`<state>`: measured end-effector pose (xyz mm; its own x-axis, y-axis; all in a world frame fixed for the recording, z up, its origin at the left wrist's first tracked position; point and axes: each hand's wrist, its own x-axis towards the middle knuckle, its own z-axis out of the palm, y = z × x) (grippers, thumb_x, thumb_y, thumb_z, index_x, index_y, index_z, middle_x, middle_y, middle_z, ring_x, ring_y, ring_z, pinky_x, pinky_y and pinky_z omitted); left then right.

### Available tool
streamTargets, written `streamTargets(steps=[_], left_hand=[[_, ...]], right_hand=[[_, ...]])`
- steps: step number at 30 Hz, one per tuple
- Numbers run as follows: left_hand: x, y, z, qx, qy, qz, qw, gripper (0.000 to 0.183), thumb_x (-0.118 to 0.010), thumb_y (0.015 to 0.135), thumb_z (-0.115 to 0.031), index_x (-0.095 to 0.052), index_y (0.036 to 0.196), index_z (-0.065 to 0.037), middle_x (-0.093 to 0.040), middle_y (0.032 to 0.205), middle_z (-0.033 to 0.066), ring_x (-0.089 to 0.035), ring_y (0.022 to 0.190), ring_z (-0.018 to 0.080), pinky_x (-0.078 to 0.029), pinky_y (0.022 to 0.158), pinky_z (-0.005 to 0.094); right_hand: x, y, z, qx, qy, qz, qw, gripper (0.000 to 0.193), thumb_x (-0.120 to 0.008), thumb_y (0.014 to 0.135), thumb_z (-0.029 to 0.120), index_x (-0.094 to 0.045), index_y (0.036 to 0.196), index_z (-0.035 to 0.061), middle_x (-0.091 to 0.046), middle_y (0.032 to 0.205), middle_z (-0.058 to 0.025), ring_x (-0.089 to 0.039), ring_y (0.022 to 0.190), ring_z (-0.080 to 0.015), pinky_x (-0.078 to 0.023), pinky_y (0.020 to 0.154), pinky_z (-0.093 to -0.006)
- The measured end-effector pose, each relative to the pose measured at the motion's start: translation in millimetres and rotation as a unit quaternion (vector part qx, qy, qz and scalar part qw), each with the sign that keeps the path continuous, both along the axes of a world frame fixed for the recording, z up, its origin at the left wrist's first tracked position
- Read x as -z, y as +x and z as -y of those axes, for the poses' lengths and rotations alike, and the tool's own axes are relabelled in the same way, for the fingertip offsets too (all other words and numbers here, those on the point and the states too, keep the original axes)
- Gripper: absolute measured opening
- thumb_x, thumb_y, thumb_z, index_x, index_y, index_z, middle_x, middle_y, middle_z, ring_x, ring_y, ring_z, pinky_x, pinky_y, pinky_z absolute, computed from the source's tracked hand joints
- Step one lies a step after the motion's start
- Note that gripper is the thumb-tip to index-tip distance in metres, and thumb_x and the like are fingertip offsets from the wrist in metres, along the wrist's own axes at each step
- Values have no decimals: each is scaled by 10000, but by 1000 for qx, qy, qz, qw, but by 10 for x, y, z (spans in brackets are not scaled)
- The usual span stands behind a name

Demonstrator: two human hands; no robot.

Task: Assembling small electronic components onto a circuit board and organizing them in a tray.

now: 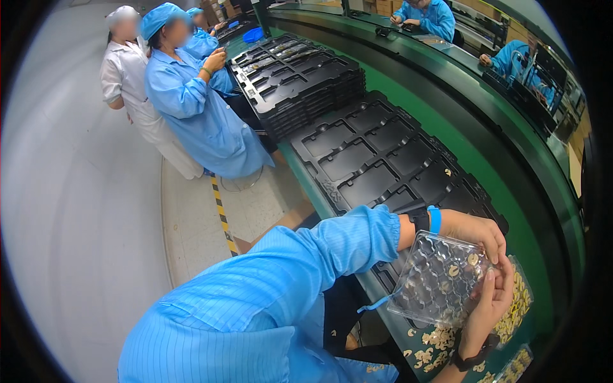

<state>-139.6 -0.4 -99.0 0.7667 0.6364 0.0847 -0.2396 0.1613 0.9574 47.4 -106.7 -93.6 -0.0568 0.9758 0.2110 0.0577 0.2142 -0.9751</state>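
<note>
A clear plastic blister tray [434, 277] with rows of moulded pockets is tilted between my hands above the bench. A few small cream-coloured curved pieces [454, 270] show in it near its right side. My left hand [476, 231] reaches across from the left, its fingers bent over the tray's upper right corner. From below, my right hand [490, 303] grips the right edge, thumb and fingers closed on the plastic. Beneath my right hand, partly hidden, lies another clear tray [518, 297] filled with yellowish pieces. Loose cream pieces [440, 338] are scattered on the bench close by.
Large black moulded trays [383, 156] cover the bench ahead, with a tall stack [306, 83] farther off. A conveyor line [485, 108] runs along the right. Several co-workers in blue and white coats [191, 102] work beyond. Another filled tray [516, 365] lies at lower right.
</note>
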Motion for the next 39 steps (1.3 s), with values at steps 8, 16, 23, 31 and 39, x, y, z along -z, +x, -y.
streamTargets(steps=[8, 16, 23, 31, 39], left_hand=[[46, 29, -4, -4, -11, 28, 1000, 210, -753, 881, -137, -766, 1022, 17, -748, 872, 70, -694, 777, 129, -548, 678, 276], [-18, 17, 14, 16, -12, 12, 1000, 211, -745, 901, -116, -755, 1065, 15, -755, 971, 62, -700, 916, 135, -545, 816, 277], [-41, -23, 30, 17, -18, -12, 1000, 224, -745, 912, -159, -738, 1062, 8, -731, 930, 45, -688, 892, 121, -529, 777, 270], [3, 5, 18, 31, -37, 5, 999, 198, -745, 924, -165, -727, 1028, 2, -734, 943, 49, -687, 897, 124, -529, 789, 271], [34, 17, -15, 36, -26, 3, 999, 189, -752, 924, -162, -725, 1018, 1, -738, 937, 53, -695, 886, 131, -540, 781, 276]], right_hand=[[-17, 0, 1, -8, -2, 1, 1000, 374, -580, 1090, 72, -566, 1457, -1, -637, 956, 17, -511, 708, -2, -362, 592, -162], [-12, 31, 4, -1, -11, 4, 1000, 367, -579, 1089, 61, -571, 1448, -11, -694, 1049, -23, -550, 769, -8, -379, 608, -159], [7, -11, -14, -21, -1, -7, 1000, 375, -566, 1106, 84, -551, 1470, -5, -631, 935, 29, -496, 677, -1, -370, 572, -164], [-11, 59, -16, -41, -10, -7, 999, 379, -576, 1086, 48, -555, 1460, -9, -693, 1041, -19, -556, 785, -14, -395, 627, -169], [24, 80, -35, -42, -7, -5, 999, 377, -580, 1084, 45, -557, 1457, -12, -678, 1028, -10, -548, 783, -12, -389, 613, -168]])
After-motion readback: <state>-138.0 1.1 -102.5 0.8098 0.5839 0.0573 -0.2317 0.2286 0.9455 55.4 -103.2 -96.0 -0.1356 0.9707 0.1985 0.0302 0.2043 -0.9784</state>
